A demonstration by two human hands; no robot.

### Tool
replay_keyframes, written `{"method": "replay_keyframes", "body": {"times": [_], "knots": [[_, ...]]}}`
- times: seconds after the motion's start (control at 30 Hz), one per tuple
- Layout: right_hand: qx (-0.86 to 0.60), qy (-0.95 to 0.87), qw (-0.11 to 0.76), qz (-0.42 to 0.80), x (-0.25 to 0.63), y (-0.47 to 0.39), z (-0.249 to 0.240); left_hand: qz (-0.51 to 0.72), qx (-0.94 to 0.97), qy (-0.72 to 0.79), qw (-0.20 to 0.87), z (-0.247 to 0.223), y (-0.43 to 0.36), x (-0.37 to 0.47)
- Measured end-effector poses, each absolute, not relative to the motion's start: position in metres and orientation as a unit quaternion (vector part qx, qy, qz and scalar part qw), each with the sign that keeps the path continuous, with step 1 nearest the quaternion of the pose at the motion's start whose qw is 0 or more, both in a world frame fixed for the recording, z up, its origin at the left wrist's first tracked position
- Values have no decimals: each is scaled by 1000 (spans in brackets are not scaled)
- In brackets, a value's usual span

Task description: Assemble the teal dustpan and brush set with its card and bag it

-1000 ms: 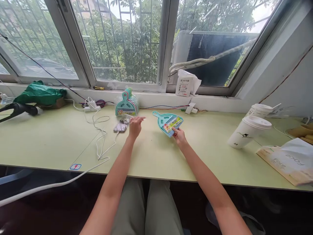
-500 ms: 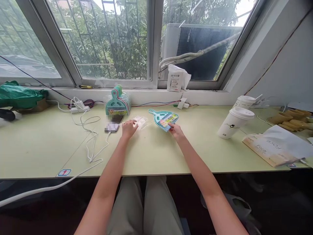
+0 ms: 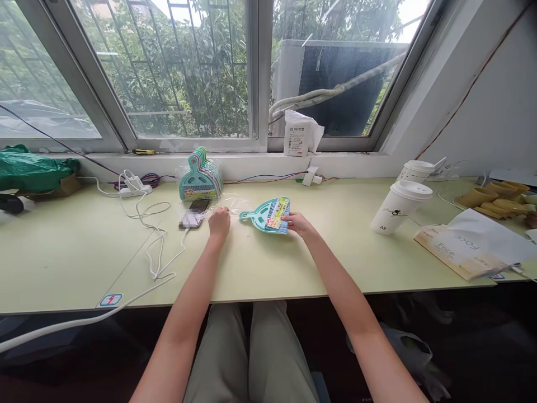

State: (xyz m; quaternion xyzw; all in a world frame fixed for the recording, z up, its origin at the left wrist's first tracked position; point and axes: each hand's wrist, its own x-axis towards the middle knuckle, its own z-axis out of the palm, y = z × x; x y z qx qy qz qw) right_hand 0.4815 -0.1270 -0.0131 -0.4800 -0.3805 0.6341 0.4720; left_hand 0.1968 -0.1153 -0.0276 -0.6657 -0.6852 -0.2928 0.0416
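A small teal dustpan-and-brush set (image 3: 268,214) with a colourful label lies flat on the pale green table (image 3: 293,263), its handle pointing left. My right hand (image 3: 297,223) grips its right edge. My left hand (image 3: 219,220) rests with curled fingers on a clear plastic bag (image 3: 233,202) lying beside the set. Behind it, a bagged stack of similar dustpan sets (image 3: 201,178) stands upright against the window ledge.
A phone (image 3: 193,212) on a white charging cable (image 3: 156,246) lies left of my left hand. A power strip (image 3: 133,188) and a green bag (image 3: 33,168) sit far left. Two lidded paper cups (image 3: 399,207) and a paper bag (image 3: 474,249) are at right.
My right hand has turned the dustpan set so its handle points left and slid it leftward. My left hand drew back a little, staying on the clear bag.
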Motion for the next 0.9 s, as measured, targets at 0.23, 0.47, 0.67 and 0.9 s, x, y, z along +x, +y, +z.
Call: {"method": "replay_keyframes", "body": {"times": [0.23, 0.47, 0.67, 0.9], "knots": [[-434, -378, 525, 626, 447, -139, -22, -394, -685, -604, 105, -23, -126, 219], [-388, -402, 576, 596, 434, -144, -29, -474, -703, -521, 102, -12, -137, 235], [-369, -435, 582, 580, 430, -142, -32, -500, -718, -476, 90, -6, -146, 248], [-330, -404, 629, 577, 426, -147, -28, -746, -440, -499, 29, -2, -150, 250]]}}
